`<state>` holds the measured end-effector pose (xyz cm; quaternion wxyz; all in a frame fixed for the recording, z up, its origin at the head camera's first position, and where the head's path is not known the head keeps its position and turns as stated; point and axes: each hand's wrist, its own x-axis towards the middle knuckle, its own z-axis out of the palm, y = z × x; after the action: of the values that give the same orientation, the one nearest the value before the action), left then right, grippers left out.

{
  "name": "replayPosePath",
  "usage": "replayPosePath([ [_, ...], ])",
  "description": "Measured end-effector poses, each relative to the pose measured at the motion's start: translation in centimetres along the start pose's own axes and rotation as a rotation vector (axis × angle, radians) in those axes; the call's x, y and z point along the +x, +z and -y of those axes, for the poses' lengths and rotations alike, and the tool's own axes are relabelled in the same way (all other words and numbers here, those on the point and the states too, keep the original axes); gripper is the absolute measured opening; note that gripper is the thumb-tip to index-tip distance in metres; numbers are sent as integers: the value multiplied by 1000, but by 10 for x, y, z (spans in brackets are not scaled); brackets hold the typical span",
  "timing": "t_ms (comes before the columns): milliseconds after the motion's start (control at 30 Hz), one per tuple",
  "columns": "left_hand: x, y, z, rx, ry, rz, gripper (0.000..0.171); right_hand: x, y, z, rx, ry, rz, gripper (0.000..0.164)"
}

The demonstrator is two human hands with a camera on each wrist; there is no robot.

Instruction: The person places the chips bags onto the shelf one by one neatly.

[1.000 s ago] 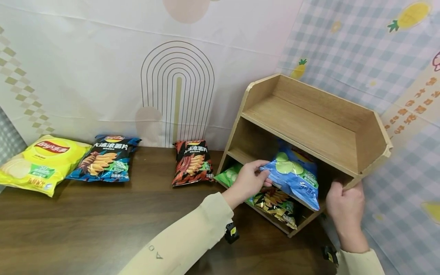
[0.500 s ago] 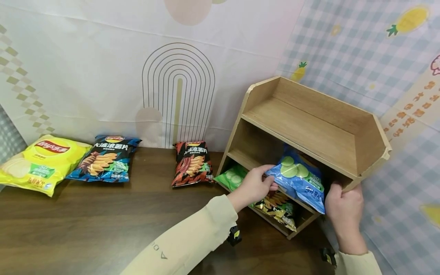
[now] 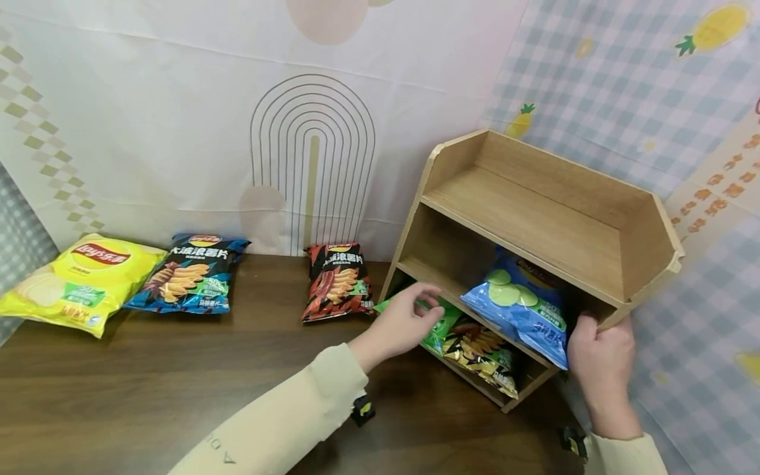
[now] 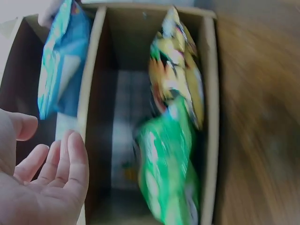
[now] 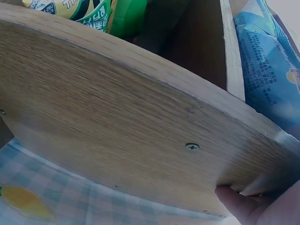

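Observation:
A blue chip bag [image 3: 519, 303] with lime pictures lies on the middle level of a small wooden shelf [image 3: 534, 214], its lower edge overhanging the board. My left hand [image 3: 400, 323] is off to the left of it, fingers loosely bent and holding nothing; in the left wrist view that hand [image 4: 49, 178] shows its palm and spread thumb. With my right hand [image 3: 602, 359] I grip the shelf's right side panel; the right wrist view has fingers [image 5: 239, 204] against the panel's outer face. A green chip bag [image 4: 164, 164] and a gold-black chip bag [image 3: 481, 356] fill the bottom level.
On the dark wood table [image 3: 178, 389] lie a red-black chip bag [image 3: 338, 282] left of the shelf, then a blue-black chip bag [image 3: 189, 274] and a yellow chip bag [image 3: 83, 284] at far left. Printed cloth walls [image 3: 178, 132] stand behind and to the right.
The blue bag has shifted right along the middle level. My left hand has let go of it and drawn back to the left. My right hand keeps its grip on the shelf.

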<state>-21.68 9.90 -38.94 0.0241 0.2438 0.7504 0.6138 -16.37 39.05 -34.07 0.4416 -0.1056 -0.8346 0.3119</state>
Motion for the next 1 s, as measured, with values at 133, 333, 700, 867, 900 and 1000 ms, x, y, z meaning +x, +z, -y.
replayPosePath([
  [133,-10,-23,17,91,11,-25,33,1,-2,1,-8,5,2,32],
  [333,-21,-55,42,306,-2,-113,38,1,-2,2,-9,4,-1,32],
  [700,-29,-96,77,481,-121,-285,59,1,-3,2,-14,30,24,32],
  [867,-34,-108,89,552,-182,-333,69,1,-3,2,-18,49,35,34],
  [900,-35,-110,91,558,-206,-333,71,1,-3,3,-18,54,39,34],
  [1000,-38,-115,97,566,-268,-329,75,1,-2,3,-21,58,44,34],
])
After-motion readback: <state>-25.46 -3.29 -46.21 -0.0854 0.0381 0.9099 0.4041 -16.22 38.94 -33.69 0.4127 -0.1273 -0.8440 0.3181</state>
